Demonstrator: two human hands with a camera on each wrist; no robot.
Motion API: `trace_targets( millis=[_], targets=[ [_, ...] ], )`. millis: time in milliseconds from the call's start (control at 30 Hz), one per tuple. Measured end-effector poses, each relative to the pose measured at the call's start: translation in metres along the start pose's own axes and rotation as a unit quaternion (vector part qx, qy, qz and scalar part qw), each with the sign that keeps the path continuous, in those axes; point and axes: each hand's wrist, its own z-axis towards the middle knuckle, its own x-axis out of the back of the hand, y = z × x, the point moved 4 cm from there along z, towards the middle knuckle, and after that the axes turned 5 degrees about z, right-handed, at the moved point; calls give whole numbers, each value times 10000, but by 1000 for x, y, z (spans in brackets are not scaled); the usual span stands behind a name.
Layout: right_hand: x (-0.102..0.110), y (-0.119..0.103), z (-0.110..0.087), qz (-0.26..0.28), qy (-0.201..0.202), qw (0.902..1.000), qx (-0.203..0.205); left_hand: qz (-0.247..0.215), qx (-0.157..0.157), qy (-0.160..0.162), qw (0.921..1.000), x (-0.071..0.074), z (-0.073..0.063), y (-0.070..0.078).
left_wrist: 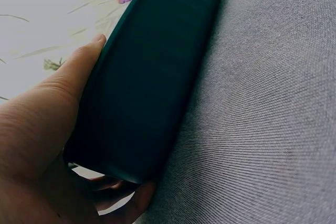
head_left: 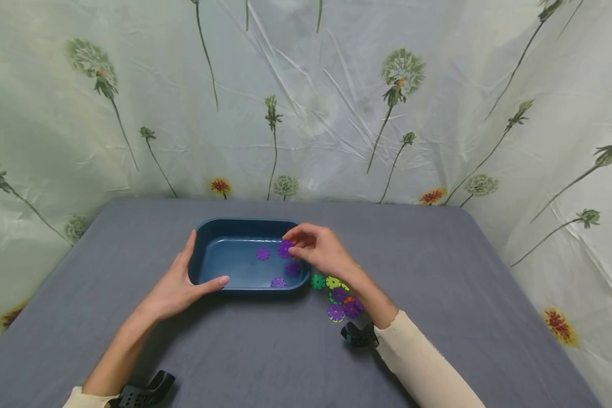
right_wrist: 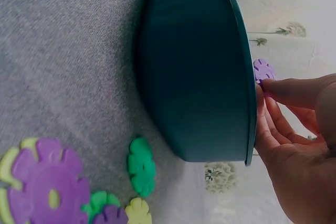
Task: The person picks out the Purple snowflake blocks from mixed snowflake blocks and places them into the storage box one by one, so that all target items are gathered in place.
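Observation:
My right hand point(head_left: 324, 253) pinches a purple notched plastic disc point(head_left: 284, 249) between thumb and fingers, over the right end of a blue rectangular tray point(head_left: 224, 262). In the right wrist view the pinched disc point(right_wrist: 263, 70) shows just above the tray's rim. Several more purple discs, one at the middle point(head_left: 263, 254), lie on the tray's floor. My left hand point(head_left: 173, 289) grips the tray's left end, its thumb over the front rim and its fingers along the outer side. The left wrist view shows the tray's dark outer wall point(left_wrist: 142, 77) close beside that thumb.
Right of the tray lies a loose cluster of notched discs: a green disc point(head_left: 318, 281), a yellow disc point(head_left: 332, 282), purple ones and an orange-red one, partly overlapping. My right forearm passes over them. Grey cloth point(head_left: 265, 351) covers the table; a flower-printed curtain point(head_left: 316, 113) hangs behind.

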Motion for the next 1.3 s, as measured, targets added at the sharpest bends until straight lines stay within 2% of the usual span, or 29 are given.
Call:
trace_targets(
  millis=[400,600,833,1067,1300],
  targets=[
    [-16,-7,12,-360,-577,9976,129,-64,-39,14,10000,3,-2,-4],
    [-25,-9,14,-500,-785,9957,-5,-48,-61,-9,10000,1,-3,-4],
    [-39,-9,19,-625,-1232,9904,-71,-52,-51,-14,10000,1,-7,-5],
    [-40,-11,24,-969,-1531,9834,-79,-80,-57,-11,10000,0,-3,-4],
    [-43,-9,28,-1145,-1738,9775,-328,-94,-69,3,9999,0,-2,-1]
  ],
)
